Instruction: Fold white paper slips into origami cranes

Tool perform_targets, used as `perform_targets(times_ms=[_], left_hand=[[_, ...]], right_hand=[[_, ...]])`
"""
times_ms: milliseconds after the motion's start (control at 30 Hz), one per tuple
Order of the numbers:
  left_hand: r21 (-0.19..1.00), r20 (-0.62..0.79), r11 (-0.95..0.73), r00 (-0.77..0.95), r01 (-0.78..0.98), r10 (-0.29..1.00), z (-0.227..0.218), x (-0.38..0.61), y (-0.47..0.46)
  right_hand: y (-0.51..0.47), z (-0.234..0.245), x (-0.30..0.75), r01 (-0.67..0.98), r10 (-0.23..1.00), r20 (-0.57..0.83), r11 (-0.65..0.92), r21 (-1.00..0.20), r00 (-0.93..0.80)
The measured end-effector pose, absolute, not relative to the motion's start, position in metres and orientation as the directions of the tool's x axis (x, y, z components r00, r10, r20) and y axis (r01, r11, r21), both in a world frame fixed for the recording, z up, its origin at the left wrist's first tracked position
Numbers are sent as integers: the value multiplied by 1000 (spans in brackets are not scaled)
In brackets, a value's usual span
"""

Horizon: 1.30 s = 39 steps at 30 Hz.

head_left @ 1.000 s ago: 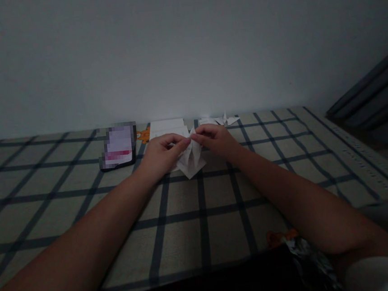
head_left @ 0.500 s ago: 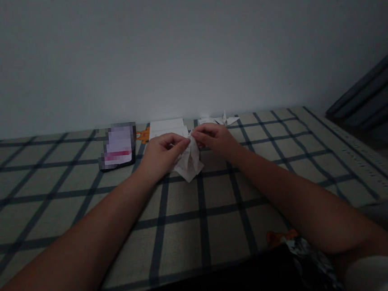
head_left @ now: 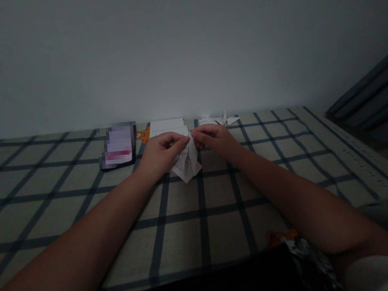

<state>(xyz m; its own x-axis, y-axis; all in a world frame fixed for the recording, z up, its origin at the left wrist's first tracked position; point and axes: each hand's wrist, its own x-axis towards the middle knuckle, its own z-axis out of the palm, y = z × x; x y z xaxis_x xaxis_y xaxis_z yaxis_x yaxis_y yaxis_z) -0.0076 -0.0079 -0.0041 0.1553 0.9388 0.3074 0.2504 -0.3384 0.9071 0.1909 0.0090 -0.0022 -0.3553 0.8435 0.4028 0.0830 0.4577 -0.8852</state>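
Note:
A creased, partly folded sheet of white paper (head_left: 186, 163) hangs between my hands, its pointed lower corner toward me. My left hand (head_left: 165, 149) pinches its upper part between thumb and fingers. From the other side, my right hand (head_left: 210, 135) has thumb and forefinger closed at the paper's top edge, close to the left fingertips. Just beyond my hands lie flat white sheets (head_left: 167, 125), overlapping one another. Past the right hand rests folded white paper (head_left: 225, 119) with a point sticking up, resembling a paper crane.
A phone (head_left: 117, 145) with a blurred screen lies at the left. An orange bear print (head_left: 143, 135) shows beside it on the checked tablecloth (head_left: 184, 228). The wall (head_left: 185, 51) rises directly behind the table, and dark folded fabric (head_left: 376, 98) hangs at the far right.
The lower part of the held paper has swung slightly left. Both hands keep their pinch in nearly the same place.

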Motion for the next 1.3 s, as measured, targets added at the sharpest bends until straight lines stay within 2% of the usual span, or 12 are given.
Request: perform_targets(times_ms=[267,500,733,933,1133,1300], left_hand=[[917,281,-308,138,254,950,-1,-6,-11],[915,274,-305,148,265,950,-1,-6,-12],[876,294,-344,192,337,936,-6,-8,-9],[881,286,-341,204,329,936,0,-7,-12],[845,377,-397,128,357,917,3,-6,-11],[840,419,-415,70,349,905,5,-7,-11]], right_hand=[[13,-6,192,137,835,416,489,-862,-360],[12,-5,190,100,824,423,491,-866,-377],[9,-2,191,196,818,448,536,-821,-360],[7,2,191,157,835,455,517,-842,-309],[10,-1,189,70,849,404,451,-890,-341],[12,-1,190,174,822,431,518,-837,-374]])
